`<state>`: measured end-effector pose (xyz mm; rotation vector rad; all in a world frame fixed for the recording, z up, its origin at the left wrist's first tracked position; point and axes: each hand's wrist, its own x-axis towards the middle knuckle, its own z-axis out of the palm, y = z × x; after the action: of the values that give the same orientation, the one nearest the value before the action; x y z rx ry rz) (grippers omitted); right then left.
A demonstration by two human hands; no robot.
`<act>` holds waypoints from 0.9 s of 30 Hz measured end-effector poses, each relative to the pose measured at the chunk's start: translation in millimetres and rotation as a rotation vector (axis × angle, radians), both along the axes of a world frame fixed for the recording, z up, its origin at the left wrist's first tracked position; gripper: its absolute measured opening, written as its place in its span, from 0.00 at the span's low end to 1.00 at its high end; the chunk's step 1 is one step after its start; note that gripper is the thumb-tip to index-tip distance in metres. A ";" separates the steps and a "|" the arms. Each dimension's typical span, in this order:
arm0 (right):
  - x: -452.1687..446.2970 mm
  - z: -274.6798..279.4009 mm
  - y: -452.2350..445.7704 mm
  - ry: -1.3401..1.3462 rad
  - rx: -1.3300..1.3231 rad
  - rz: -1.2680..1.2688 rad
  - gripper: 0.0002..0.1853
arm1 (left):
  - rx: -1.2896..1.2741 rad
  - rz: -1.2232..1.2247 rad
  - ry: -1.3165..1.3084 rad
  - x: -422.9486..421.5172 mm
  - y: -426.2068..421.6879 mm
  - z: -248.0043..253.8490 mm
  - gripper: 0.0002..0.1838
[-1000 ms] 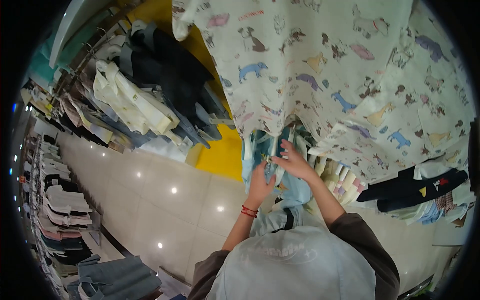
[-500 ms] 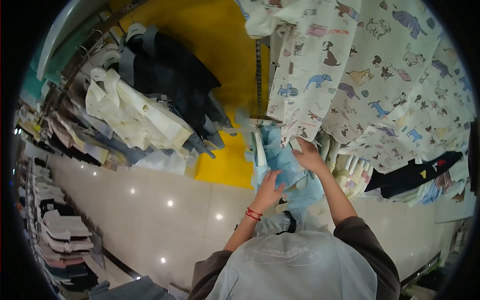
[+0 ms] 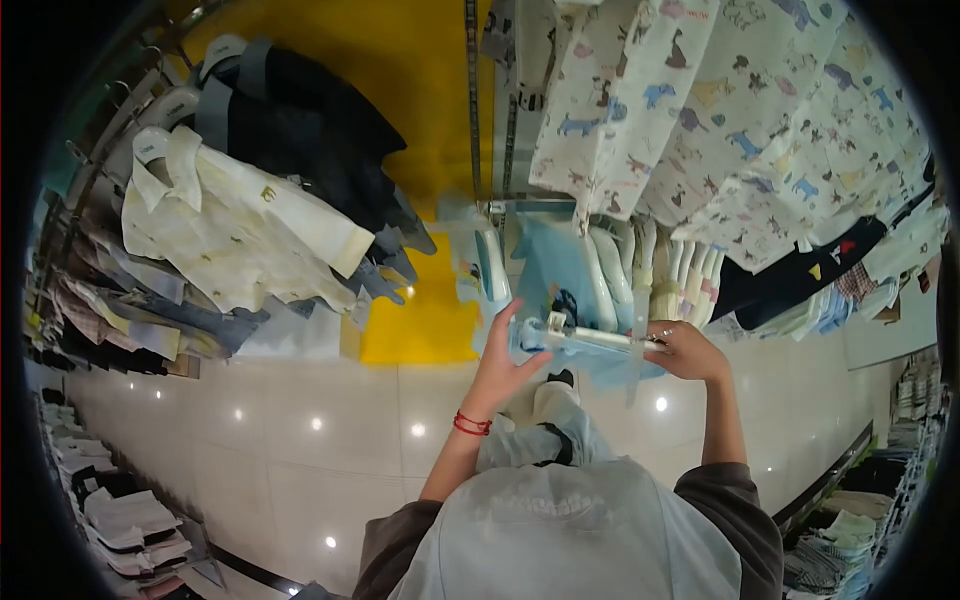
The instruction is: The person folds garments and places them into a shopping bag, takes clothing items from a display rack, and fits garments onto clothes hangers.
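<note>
My right hand is closed around one end of a white hanger, which lies nearly level in front of me. A light blue garment hangs from this hanger. At the hanger's other end is my left hand, with a red cord on the wrist; its thumb and fingers are spread beside the blue cloth. Whether it touches the cloth, I cannot tell. Just beyond, several white hangers hang in a row, with more light blue cloth among them.
White pajama-like clothes with animal prints hang above on the right. To the left hang a pale yellow shirt and dark clothes. Folded clothes lie stacked at lower left. Underfoot is a shiny tiled floor.
My right hand has come down and to the right, with the hanger and blue garment now in it, nearly level. My left hand has shifted left, its fingers spread wider.
</note>
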<state>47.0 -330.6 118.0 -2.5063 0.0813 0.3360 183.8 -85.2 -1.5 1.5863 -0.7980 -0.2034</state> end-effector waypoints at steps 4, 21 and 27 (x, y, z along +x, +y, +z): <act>-15.0 9.5 19.5 -0.029 0.136 0.066 0.16 | -0.060 -0.316 0.259 -12.3 6.9 30.2 0.30; -9.2 46.4 144.6 -0.646 0.130 -0.009 0.22 | 0.018 -0.122 0.018 -61.3 26.6 45.5 0.18; -4.6 3.6 134.9 -0.430 0.056 -0.039 0.20 | 0.006 -0.068 -0.005 -72.2 29.2 39.8 0.19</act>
<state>42.4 -195.8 121.6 -2.4605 -0.0511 -0.2169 111.6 -56.0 38.3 1.5671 -0.8571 -0.2514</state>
